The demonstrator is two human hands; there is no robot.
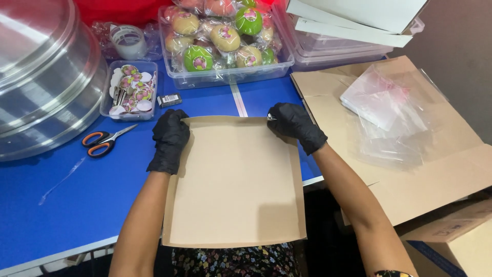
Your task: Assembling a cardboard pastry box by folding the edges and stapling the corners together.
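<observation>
Between the two hands lies a flat brown paper package [236,179], both hands gripping its far corners. Beyond the hands stands a clear tub [225,74] of wrapped round buns with pink-and-green round labels [199,62], and beyond the left hand a small clear tray [108,97] of loose round stickers. To the right of the right hand lie clear plastic bags [389,113] on flattened brown cardboard [441,179].

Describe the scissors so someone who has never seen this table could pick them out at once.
Start at the large shiny metal dome on the left of the blue table. Just below its rim, left of the gloved left hand holding the brown cardboard sheet, lie the scissors. Their orange-and-black handles and steel blades set them apart from the clear tub of round stickers behind.
</observation>
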